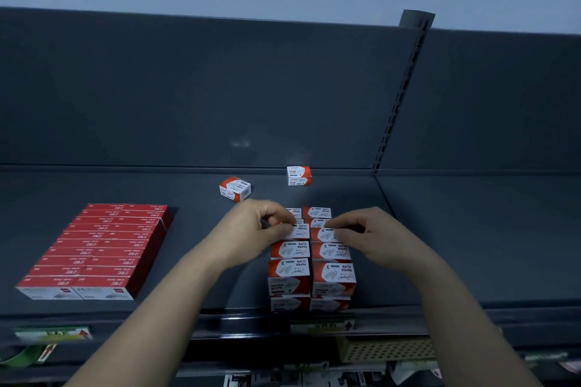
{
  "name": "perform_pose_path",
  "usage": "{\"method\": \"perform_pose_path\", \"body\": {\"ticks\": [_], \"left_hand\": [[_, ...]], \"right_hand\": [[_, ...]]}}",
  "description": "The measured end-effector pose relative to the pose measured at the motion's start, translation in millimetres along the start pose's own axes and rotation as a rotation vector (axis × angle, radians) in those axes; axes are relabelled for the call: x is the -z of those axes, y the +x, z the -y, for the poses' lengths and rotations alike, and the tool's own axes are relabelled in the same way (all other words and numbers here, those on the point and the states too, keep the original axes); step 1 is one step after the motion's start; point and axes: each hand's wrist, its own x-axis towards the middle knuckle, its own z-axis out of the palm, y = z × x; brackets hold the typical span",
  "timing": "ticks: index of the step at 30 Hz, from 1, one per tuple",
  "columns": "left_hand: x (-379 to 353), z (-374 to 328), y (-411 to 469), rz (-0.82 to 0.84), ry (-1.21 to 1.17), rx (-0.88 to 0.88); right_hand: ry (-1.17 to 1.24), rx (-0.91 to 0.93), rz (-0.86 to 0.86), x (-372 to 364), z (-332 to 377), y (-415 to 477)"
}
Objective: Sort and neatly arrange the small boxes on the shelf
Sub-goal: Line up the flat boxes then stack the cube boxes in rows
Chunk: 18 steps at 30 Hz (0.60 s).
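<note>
Several small red-and-white paper clip boxes [289,272] stand in two stacked columns on the dark shelf [456,245], running from front to back. My left hand [257,229] pinches a box in the left column [298,231]. My right hand [367,236] pinches a box in the right column [322,234], its fingers curled over the top. Two loose paper clip boxes lie farther back: a tilted one [235,188] behind my left hand, and an upright one [298,175] against the back panel.
A neat block of flat red boxes [100,248] fills the shelf's left part. A slotted upright [405,88] divides the back panel. Price labels [53,334] hang on the shelf's front edge, and a perforated basket [386,350] sits below.
</note>
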Motion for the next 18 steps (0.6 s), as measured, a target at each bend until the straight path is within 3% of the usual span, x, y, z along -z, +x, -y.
{"method": "perform_pose_path", "body": {"ticks": [13, 18], "left_hand": [[5.0, 3.5, 15.2, -0.020, 0.068, -0.013], [24.6, 19.7, 42.8, -0.193, 0.324, -0.013]], "right_hand": [[-0.046, 0.053, -0.020, 13.5, -1.6, 18.3], [-0.131, 0.069, -0.110, 16.0, -1.5, 55.2]]}}
